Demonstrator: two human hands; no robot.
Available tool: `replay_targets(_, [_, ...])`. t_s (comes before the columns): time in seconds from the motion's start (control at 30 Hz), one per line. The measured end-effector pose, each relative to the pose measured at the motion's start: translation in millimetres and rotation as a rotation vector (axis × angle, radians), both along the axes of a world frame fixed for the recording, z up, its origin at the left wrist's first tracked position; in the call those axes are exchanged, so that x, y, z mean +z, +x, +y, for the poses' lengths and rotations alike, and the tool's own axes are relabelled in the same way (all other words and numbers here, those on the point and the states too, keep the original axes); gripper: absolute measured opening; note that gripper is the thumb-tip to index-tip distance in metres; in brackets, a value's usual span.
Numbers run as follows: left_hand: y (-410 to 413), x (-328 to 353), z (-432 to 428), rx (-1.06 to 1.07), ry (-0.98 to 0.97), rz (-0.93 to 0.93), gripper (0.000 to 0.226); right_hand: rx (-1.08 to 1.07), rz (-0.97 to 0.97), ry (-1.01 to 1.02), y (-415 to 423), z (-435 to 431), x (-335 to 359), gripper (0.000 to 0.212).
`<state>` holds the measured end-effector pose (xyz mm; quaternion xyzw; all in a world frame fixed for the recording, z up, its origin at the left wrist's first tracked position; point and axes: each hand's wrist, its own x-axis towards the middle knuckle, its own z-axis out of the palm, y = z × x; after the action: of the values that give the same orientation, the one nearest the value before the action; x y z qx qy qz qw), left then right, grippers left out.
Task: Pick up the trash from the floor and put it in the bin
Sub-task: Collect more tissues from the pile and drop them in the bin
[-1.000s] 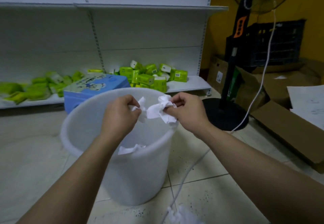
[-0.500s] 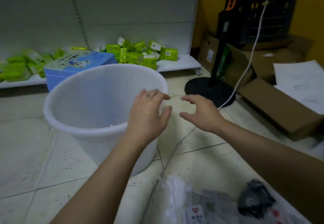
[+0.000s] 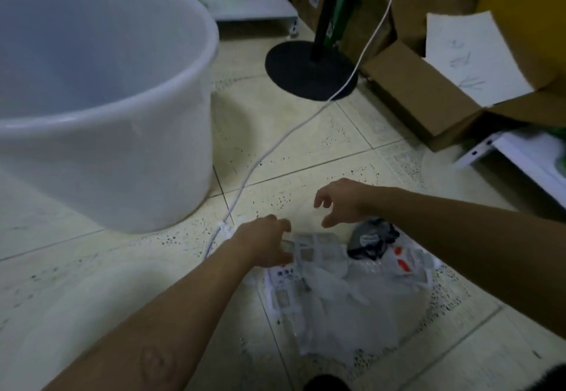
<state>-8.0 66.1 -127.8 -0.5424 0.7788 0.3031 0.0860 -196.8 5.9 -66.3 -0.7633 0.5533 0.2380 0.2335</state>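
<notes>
Plastic trash [image 3: 352, 292] lies near, right of the bin [image 3: 122, 161]; right hand [image 3: 340, 200] hovers above it, fingers spread; left hand [image 3: 266, 243] reaches its edge, fingers' state unclear.

Tiled floor [image 3: 291, 151] — bin [image 3: 107, 151], plastic trash [image 3: 352, 292], fan base [image 3: 306, 69], boxes [image 3: 419, 96].

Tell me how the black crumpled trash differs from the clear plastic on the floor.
The black crumpled trash is dark, small and bunched; the clear plastic is translucent, larger and spread out. The black crumpled trash lies at the clear plastic's far edge. Both lie on the floor.
</notes>
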Motion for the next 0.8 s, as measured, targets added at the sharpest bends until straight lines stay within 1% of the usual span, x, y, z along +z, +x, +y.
replay_targets(0.07, [-2.8, -20.4, 10.9, 0.057, 0.09, -0.085, 0.087, 0.03, 0.013, 0.08, -1.2, 3.4, -16.4, 0.053])
replay_targets(0.1, [-4.1, -28.9, 16.0, 0.11, 0.13, -0.093, 0.094, 0.045, 0.022, 0.116, -1.4, 4.5, -24.5, 0.054])
replay_targets(0.17, [-7.3, -42.4, 24.8, 0.22, 0.192, -0.033, 0.097, 0.07, 0.047, 0.17, -2.0, 6.1, -39.9, 0.057])
replay_targets(0.27, [-14.1, -53.8, 33.1, 0.325, 0.223, 0.078, 0.1, 0.081, 0.086, 0.192, -5.3, 4.9, -59.3, 0.066])
replay_targets(0.37, [-21.1, -60.3, 33.0, 0.387, 0.275, 0.185, 0.108, 0.074, 0.108, 0.183, -15.0, 4.3, -76.2, 0.079])
replay_targets(0.47, [-23.0, -63.1, 26.5, 0.434, 0.305, 0.308, 0.109, 0.106, 0.124, 0.197, -26.1, 9.4, -91.3, 0.1])
replay_targets(0.53, [-21.8, -63.9, 20.1, 0.446, 0.352, 0.343, 0.108, 0.131, 0.141, 0.217, -29.5, 13.0, -100.4, 0.113])
replay_targets(0.6, [-20.0, -62.4, 12.6, 0.476, 0.428, 0.375, 0.108, 0.165, 0.167, 0.219, -28.7, 14.3, -106.9, 0.116])
replay_targets(0.63, [-19.1, -60.7, 9.1, 0.492, 0.456, 0.398, 0.108, 0.181, 0.178, 0.217, -27.3, 13.6, -108.8, 0.112])
replay_targets(0.67, [-17.8, -58.9, 6.0, 0.499, 0.459, 0.418, 0.107, 0.187, 0.181, 0.22, -24.9, 12.3, -109.4, 0.104])
replay_targets(0.7, [-16.1, -57.4, 3.0, 0.497, 0.434, 0.43, 0.107, 0.181, 0.169, 0.225, -22.1, 9.9, -108.9, 0.091])
replay_targets(0.8, [-9.1, -52.5, -4.7, 0.512, 0.346, 0.453, 0.105, 0.109, 0.047, 0.19, -14.5, -2.2, -102.2, 0.037])
